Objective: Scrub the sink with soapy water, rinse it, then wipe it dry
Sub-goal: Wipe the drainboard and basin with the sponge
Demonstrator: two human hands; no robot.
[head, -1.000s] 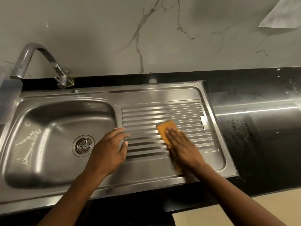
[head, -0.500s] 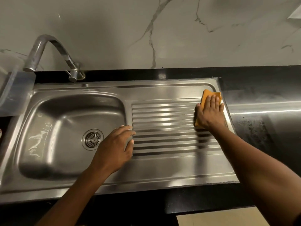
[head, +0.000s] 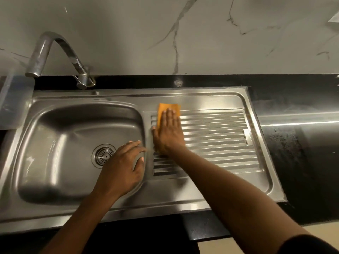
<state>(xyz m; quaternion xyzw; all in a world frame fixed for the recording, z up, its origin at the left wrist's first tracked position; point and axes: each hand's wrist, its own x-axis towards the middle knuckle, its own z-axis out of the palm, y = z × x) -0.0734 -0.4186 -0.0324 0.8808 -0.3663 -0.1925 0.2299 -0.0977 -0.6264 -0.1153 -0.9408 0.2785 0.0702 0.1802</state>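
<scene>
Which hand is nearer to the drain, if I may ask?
The left hand, just right of the drain; the right hand presses the cloth on the draining board, farther right.

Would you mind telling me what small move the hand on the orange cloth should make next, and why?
Probably slide the right hand, pressing flat on the orange cloth at the far left corner of the drainboard, rightward along the ribs: they run that way, and the left hand blocks the near-left end.
</scene>
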